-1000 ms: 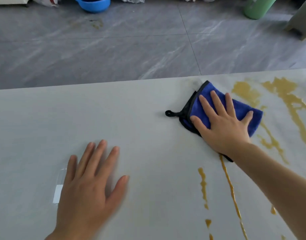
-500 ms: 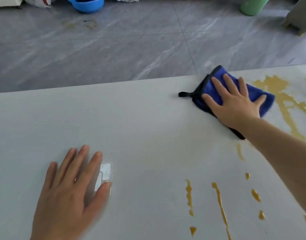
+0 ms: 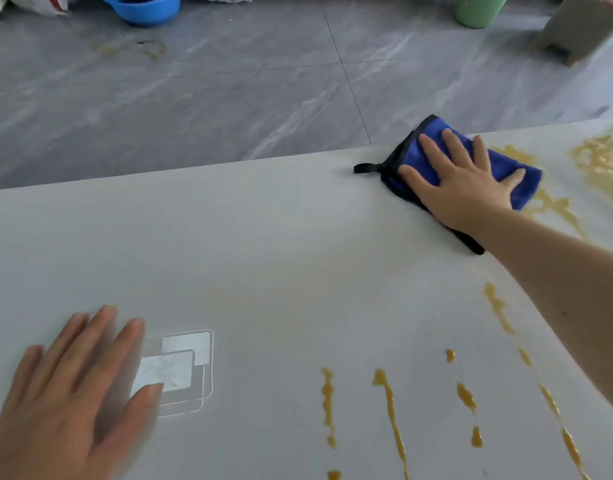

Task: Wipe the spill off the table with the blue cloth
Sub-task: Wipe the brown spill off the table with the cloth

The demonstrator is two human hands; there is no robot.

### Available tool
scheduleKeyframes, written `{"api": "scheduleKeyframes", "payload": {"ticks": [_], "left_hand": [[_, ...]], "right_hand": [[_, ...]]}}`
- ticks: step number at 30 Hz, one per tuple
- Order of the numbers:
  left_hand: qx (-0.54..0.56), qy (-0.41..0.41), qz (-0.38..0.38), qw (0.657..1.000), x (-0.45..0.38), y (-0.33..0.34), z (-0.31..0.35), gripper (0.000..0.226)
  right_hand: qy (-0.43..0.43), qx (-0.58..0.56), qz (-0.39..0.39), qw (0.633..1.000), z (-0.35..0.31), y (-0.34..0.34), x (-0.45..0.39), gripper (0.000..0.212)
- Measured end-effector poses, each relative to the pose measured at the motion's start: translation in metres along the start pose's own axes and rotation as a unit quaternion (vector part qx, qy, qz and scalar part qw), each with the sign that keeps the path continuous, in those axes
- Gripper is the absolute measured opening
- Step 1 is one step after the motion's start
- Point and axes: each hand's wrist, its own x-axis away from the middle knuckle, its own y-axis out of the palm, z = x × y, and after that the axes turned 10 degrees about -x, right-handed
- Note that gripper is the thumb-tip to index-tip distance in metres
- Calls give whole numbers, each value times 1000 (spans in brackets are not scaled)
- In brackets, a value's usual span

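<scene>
The folded blue cloth [image 3: 520,174], edged in black with a small loop at its left, lies near the far edge of the pale grey table [image 3: 263,237]. My right hand [image 3: 461,181] presses flat on it with fingers spread. Yellow-brown spill [image 3: 603,164] spreads to the right of the cloth, and thin streaks and drops of the spill [image 3: 390,410] run toward the near edge. My left hand [image 3: 69,403] rests flat on the table at the near left, fingers straight.
A clear plastic plate with white labels [image 3: 184,365] sits flush in the table by my left fingertips. On the grey tiled floor beyond stand a blue basin [image 3: 145,6], a green bin [image 3: 478,10] and a stool [image 3: 582,26].
My right hand has slid the cloth along the far edge toward the right, over part of the spill. The left hand has shifted left, uncovering the plastic plate.
</scene>
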Motion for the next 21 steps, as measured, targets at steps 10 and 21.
{"api": "scheduleKeyframes", "payload": {"ticks": [10,21], "left_hand": [[-2,-32,-30,999,4,4,1,81],[-4,-21,-22,1000,1,1,4,81]], "right_hand": [[-64,40,-37,996,3,13,79,73],[125,1,2,992,94,-27,67,75]]}}
